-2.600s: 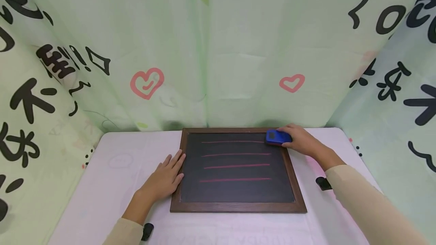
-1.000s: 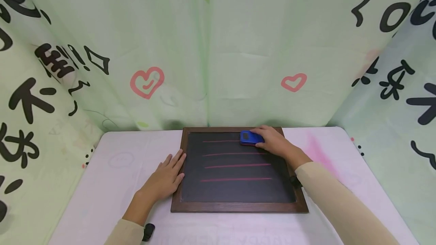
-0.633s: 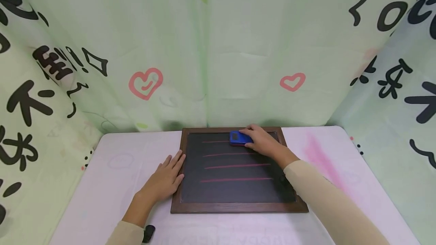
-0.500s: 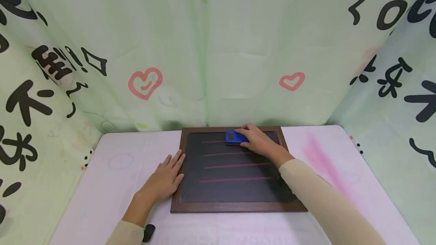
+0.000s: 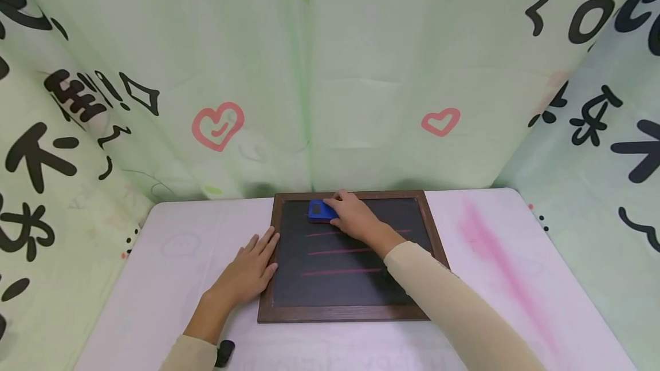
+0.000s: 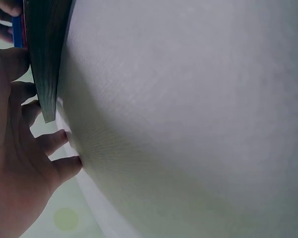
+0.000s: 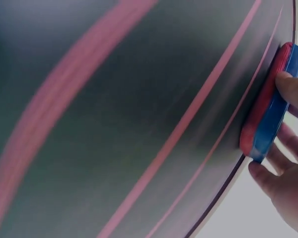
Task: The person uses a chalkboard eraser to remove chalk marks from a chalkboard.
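A small blackboard (image 5: 356, 293) with a brown wooden frame lies on the table, with pink chalk lines (image 5: 337, 252) across its dark face. My right hand (image 5: 361, 219) grips a blue eraser (image 5: 318, 210) at the upper left of the board. In the right wrist view the eraser's red felt (image 7: 263, 106) is against the board, with thumb and fingers on either side of its blue body. My left hand (image 5: 247, 268) rests on the board's left edge with fingers extended; in the left wrist view its thumb and some fingers touch the frame (image 6: 44, 59) and others reach the tabletop.
The board lies on a white-covered table (image 5: 201, 239) with a pink smear (image 5: 497, 251) at the right. A pale green curtain (image 5: 361, 73) with hearts and black lettering hangs behind and at both sides. My right forearm crosses the board's lower right corner.
My right hand has slid the eraser leftward along the top chalk line, from the upper right corner to the upper left. The line behind it is gone. My left hand has stayed in place.
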Motion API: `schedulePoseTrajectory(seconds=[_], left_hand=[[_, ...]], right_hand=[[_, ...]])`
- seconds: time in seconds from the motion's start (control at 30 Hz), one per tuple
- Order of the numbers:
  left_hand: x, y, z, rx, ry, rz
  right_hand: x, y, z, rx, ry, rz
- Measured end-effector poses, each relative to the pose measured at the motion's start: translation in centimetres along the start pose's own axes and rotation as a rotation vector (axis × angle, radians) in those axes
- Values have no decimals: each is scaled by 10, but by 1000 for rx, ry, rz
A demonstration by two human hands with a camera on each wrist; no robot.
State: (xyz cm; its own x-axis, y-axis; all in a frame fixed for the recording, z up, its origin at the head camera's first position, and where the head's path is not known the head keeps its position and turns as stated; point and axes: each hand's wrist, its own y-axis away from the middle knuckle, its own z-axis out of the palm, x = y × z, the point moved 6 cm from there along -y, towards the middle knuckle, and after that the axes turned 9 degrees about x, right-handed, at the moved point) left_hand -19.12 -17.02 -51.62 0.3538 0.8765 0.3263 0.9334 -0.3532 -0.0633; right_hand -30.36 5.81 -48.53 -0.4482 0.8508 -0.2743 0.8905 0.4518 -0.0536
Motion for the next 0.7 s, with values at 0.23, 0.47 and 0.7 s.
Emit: schedulePoseTrajectory(seconds=[0.23,0.47,0.7], left_hand=[[0,0,0,-7,2,-5],[0,0,0,-4,-9,-2],[0,0,-1,-8,-9,-1]], right_hand=[[-33,-12,10,-3,48,48],[-53,-19,16,29,113,68],[-68,-21,16,59,149,69]])
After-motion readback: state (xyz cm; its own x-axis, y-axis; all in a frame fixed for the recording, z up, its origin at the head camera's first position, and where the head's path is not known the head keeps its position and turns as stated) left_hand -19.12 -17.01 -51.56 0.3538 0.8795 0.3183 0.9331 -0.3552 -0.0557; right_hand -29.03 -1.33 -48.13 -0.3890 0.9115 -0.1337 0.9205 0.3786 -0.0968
